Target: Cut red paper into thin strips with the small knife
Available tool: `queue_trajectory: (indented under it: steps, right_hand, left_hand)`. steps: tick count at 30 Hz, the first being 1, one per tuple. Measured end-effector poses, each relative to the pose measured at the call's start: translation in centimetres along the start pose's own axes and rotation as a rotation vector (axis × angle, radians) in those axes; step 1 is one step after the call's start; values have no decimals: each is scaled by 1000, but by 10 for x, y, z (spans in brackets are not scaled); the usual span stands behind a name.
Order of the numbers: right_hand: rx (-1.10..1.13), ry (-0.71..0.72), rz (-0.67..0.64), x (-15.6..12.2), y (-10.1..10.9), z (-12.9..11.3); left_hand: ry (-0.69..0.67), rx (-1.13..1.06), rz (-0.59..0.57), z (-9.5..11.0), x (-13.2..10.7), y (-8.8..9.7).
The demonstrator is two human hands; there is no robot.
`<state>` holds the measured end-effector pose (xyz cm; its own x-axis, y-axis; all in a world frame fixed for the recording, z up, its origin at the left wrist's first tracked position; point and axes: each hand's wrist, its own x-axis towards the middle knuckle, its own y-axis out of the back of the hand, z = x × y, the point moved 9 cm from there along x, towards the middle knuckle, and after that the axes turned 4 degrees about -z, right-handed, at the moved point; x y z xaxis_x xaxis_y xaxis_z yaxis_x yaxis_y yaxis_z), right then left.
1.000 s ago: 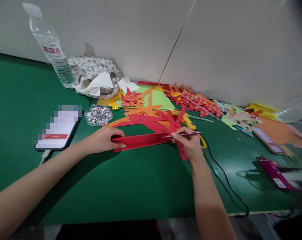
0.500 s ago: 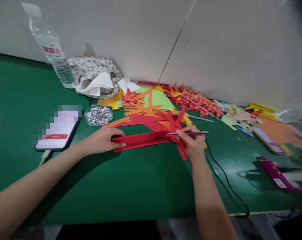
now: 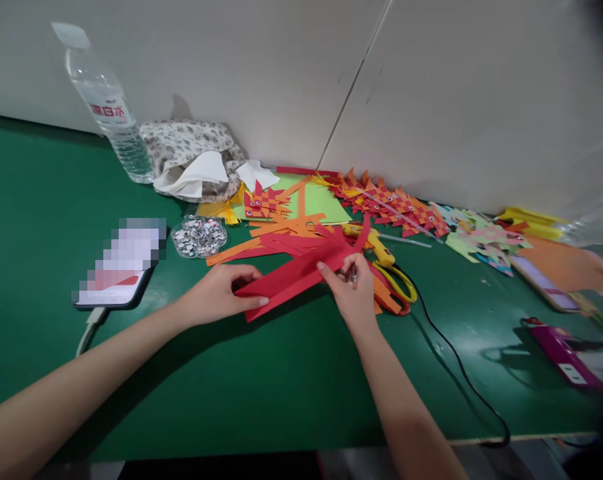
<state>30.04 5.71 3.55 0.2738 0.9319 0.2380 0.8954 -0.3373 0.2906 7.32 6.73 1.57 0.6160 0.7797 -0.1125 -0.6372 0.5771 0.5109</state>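
Observation:
A strip of folded red paper (image 3: 296, 277) is held up at a slant between my two hands, just above the green table. My left hand (image 3: 218, 290) pinches its left end, thumb in front and fingers behind. At the right end, my right hand (image 3: 351, 287) grips the paper with the thumb on its near face; something small and shiny shows between the curled fingers, too small to name. Behind the paper lies a pile of orange and red paper strips (image 3: 286, 227). Scissors with yellow and orange handles (image 3: 406, 290) lie right of my right hand, partly hidden.
A yellow glue gun (image 3: 376, 248) with a black cord lies behind my right hand. Googly eyes (image 3: 200, 236) sit in a clear container, near a phone (image 3: 124, 267). A water bottle (image 3: 106, 107), tissue pouch (image 3: 191, 157) and woven paper fish (image 3: 396, 203) line the wall.
The thin dark-red stick in my right hand no longer shows. That hand has moved left onto the red paper, whose right end is now raised. The scissor handles have come into view.

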Motion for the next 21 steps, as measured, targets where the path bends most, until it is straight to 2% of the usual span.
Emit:
queue_trajectory:
  steps: [4, 8, 10, 11, 13, 15, 17, 19, 21]
  right_hand:
    - [-7, 60, -125, -4, -13, -15]
    - [70, 9, -234, -6, -22, -16]
    - [129, -17, -292, -7, -26, -16]
    - [154, -26, -326, -8, -29, -16]
    - [163, -20, -392, -11, -35, -18]
    - [126, 18, -471, -18, -43, -24]
    - [80, 48, -572, -26, -54, -29]
    - [51, 39, -661, -35, -66, -29]
    - [22, 11, -721, -40, -74, -25]
  left_hand:
    - [27, -144, -94, 8, -5, -6]
    - [220, -508, -170, -7, -13, -5]
    - [160, -671, -302, 0, -14, -10]
    - [93, -717, -420, 8, -16, -15]
    - [15, -735, -537, 17, -18, -21]
    - [28, -683, -494, 14, -15, -23]
    - [98, -609, -373, 6, -11, -24]
    - [155, -521, -277, -1, -8, -27]
    - [148, -465, -234, -4, -6, -32]
